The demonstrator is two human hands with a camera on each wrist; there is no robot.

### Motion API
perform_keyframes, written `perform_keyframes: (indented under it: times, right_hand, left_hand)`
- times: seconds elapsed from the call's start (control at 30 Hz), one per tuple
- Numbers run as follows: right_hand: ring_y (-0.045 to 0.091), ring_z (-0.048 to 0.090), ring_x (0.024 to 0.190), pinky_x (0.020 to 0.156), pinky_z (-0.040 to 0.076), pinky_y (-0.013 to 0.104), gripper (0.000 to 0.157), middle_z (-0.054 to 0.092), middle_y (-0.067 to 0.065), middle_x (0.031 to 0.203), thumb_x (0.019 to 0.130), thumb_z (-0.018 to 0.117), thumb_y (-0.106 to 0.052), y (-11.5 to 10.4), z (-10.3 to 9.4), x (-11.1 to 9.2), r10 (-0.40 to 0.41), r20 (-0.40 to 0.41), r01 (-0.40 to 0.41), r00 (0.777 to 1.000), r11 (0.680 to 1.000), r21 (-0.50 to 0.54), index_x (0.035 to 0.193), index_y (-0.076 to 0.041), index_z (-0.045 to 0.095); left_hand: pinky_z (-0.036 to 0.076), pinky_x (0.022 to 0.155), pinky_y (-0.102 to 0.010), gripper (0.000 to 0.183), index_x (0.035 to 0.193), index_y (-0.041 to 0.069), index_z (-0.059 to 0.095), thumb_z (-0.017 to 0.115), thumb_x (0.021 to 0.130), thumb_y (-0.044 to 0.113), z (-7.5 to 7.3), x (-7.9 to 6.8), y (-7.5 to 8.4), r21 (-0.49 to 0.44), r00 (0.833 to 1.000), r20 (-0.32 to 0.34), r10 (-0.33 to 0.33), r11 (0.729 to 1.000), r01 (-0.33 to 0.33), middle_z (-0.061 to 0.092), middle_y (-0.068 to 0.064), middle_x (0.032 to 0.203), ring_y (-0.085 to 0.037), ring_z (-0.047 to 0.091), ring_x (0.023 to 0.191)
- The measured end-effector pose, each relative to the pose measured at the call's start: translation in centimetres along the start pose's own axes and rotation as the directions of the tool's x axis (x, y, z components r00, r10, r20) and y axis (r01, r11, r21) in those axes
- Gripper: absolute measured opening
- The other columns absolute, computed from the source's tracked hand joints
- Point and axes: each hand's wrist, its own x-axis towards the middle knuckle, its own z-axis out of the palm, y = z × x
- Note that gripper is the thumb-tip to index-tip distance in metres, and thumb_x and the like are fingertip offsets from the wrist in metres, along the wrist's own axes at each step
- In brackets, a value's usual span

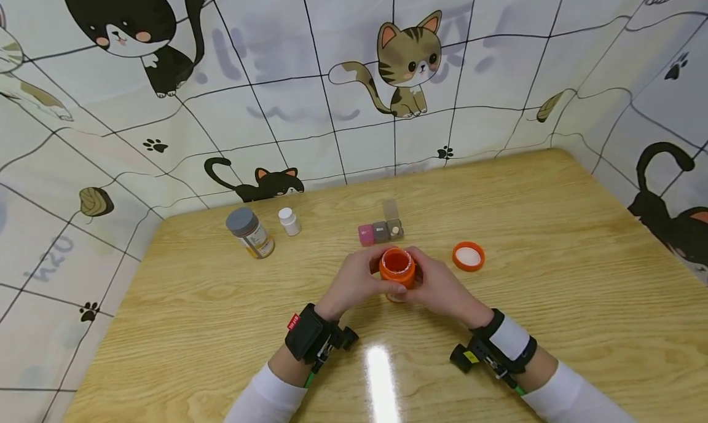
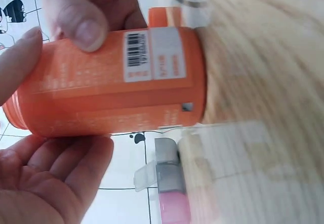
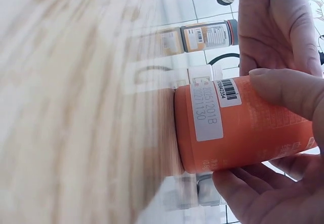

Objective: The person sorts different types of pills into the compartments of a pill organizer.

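Note:
An orange bottle (image 1: 397,275) stands upright and uncapped on the table, its mouth facing up. My left hand (image 1: 361,283) grips it from the left, thumb in front and fingers round the far side. From the right, my right hand (image 1: 442,288) holds the same bottle, its thumb pressed on the wall. White labels with a barcode (image 2: 136,56) and a printed date (image 3: 205,114) show low on the bottle. Just beyond it sits a small pill box (image 1: 380,231) with pink and grey compartments; one grey lid is up and a pale tablet (image 1: 395,230) lies inside.
The orange screw cap (image 1: 468,256) lies to the right with its white lining up. At the back left stand a grey-lidded bottle (image 1: 251,233) and a small white bottle (image 1: 289,222). A cat-patterned cloth (image 1: 343,91) hangs behind the wooden table (image 1: 210,324).

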Motion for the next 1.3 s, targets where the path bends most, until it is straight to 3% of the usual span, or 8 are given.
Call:
perform_keyframes:
  times: [0.2, 0.3, 0.4, 0.53, 0.63, 0.8, 1.1, 1.3]
  right_hand:
    - [0.024, 0.051, 0.108, 0.091, 0.041, 0.047, 0.059, 0.056, 0.01, 0.117, 0.073, 0.078, -0.026, -0.1, -1.0, -0.1, 0.01, 0.063, -0.008, 0.998, 0.999, -0.032, 0.121, -0.008, 0.047]
    - [0.031, 0.047, 0.114, 0.093, 0.04, 0.049, 0.065, 0.05, 0.017, 0.126, 0.076, 0.076, -0.024, -0.4, -3.0, -0.3, 0.046, 0.127, -0.044, 0.991, 0.999, -0.017, 0.127, -0.002, 0.042]
    - [0.037, 0.045, 0.115, 0.091, 0.04, 0.05, 0.069, 0.044, 0.026, 0.129, 0.078, 0.074, -0.02, -0.6, -5.8, -0.5, 0.08, 0.087, -0.071, 0.993, 0.992, -0.101, 0.13, 0.006, 0.037]
    - [0.045, 0.041, 0.114, 0.091, 0.037, 0.055, 0.07, 0.041, 0.034, 0.128, 0.08, 0.071, -0.018, 0.2, -9.3, -1.0, 0.155, -0.021, -0.153, 0.988, 0.928, -0.339, 0.13, 0.014, 0.034]
    - [0.049, 0.036, 0.114, 0.092, 0.033, 0.059, 0.078, 0.037, 0.039, 0.126, 0.078, 0.073, -0.024, 1.4, -10.5, -1.4, 0.238, -0.01, -0.216, 0.971, 0.863, -0.456, 0.128, 0.018, 0.032]
    - [0.044, 0.046, 0.102, 0.086, 0.041, 0.054, 0.08, 0.045, 0.037, 0.115, 0.07, 0.078, -0.028, 3.0, -10.3, -1.7, 0.253, 0.031, -0.201, 0.967, 0.831, -0.518, 0.122, 0.019, 0.039]
    - [0.036, 0.052, 0.09, 0.078, 0.045, 0.05, 0.063, 0.053, 0.026, 0.102, 0.069, 0.08, -0.025, 3.6, -9.4, -1.5, 0.203, -0.022, -0.178, 0.979, 0.797, -0.577, 0.111, 0.013, 0.052]
    - [0.03, 0.054, 0.081, 0.072, 0.046, 0.047, 0.049, 0.058, 0.02, 0.093, 0.069, 0.076, -0.018, 3.4, -9.5, -1.4, 0.192, -0.055, -0.191, 0.98, 0.819, -0.542, 0.104, 0.008, 0.054]
  left_hand:
    - [0.042, 0.09, -0.028, 0.052, 0.119, 0.011, 0.057, 0.079, 0.073, 0.018, 0.2, 0.0, -0.2, 0.014, 1.0, -0.002, 0.022, 1.0, -0.022, 0.062, 0.001, 0.111, -0.007, 0.053, 0.101]
    - [0.043, 0.089, -0.027, 0.052, 0.119, 0.01, 0.057, 0.079, 0.072, 0.017, 0.2, 0.0, -0.3, 0.019, 1.0, -0.001, 0.017, 1.0, -0.017, 0.062, 0.0, 0.11, -0.007, 0.054, 0.1]
    - [0.044, 0.087, -0.026, 0.053, 0.119, 0.009, 0.057, 0.079, 0.072, 0.016, 0.2, 0.0, -0.2, 0.03, 1.0, -0.005, 0.008, 1.0, -0.008, 0.063, -0.001, 0.109, -0.006, 0.055, 0.098]
    - [0.044, 0.087, -0.025, 0.053, 0.119, 0.009, 0.057, 0.079, 0.072, 0.016, 0.3, 0.0, -0.2, 0.042, 1.0, -0.007, -0.005, 0.999, 0.005, 0.063, -0.001, 0.108, -0.006, 0.056, 0.097]
    - [0.044, 0.086, -0.026, 0.053, 0.119, 0.009, 0.057, 0.079, 0.072, 0.017, 0.4, 0.0, -0.3, 0.046, 1.0, -0.006, -0.015, 0.999, 0.015, 0.063, 0.0, 0.107, -0.005, 0.056, 0.096]
    - [0.044, 0.086, -0.026, 0.052, 0.119, 0.01, 0.057, 0.079, 0.072, 0.017, 0.5, 0.0, -0.2, 0.045, 1.0, -0.005, -0.028, 0.999, 0.028, 0.063, 0.001, 0.107, -0.005, 0.056, 0.096]
    - [0.044, 0.086, -0.027, 0.053, 0.119, 0.01, 0.057, 0.079, 0.072, 0.018, 0.4, 0.0, 0.0, 0.042, 1.0, -0.006, -0.024, 0.999, 0.024, 0.063, -0.001, 0.107, -0.007, 0.056, 0.096]
    - [0.044, 0.086, -0.026, 0.053, 0.119, 0.01, 0.058, 0.08, 0.071, 0.018, 0.4, -0.1, 0.1, 0.035, 0.999, -0.006, -0.031, 0.999, 0.032, 0.063, 0.0, 0.107, -0.006, 0.056, 0.096]
